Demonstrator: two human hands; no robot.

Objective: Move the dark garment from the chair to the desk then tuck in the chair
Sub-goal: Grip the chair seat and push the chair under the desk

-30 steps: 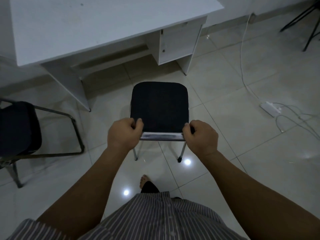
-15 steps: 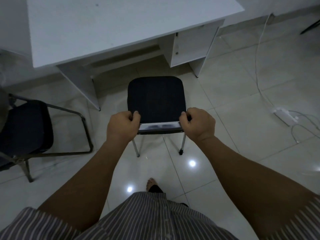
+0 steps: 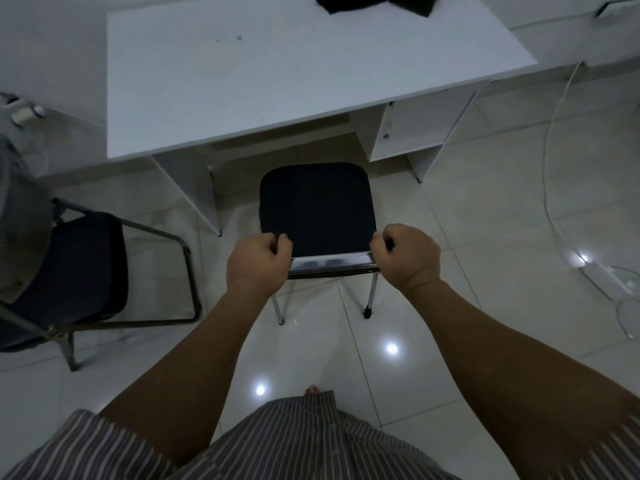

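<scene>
A chair (image 3: 317,206) with a dark seat and metal legs stands on the tiles facing the white desk (image 3: 277,74). Its front edge lies just short of the desk's front edge. My left hand (image 3: 258,263) grips the left end of the chair's shiny back rail. My right hand (image 3: 407,256) grips the right end. The dark garment (image 3: 377,3) lies on the far part of the desk top, cut off by the frame's upper edge.
A second dark chair (image 3: 69,271) with a metal frame stands at the left. The desk's side cabinet (image 3: 415,129) is to the right of the knee space. White cables and a power strip (image 3: 606,277) lie on the floor at the right.
Both hands have pushed the chair forward toward the desk, and I have stepped after it. The desk top and the garment on it have come into view.
</scene>
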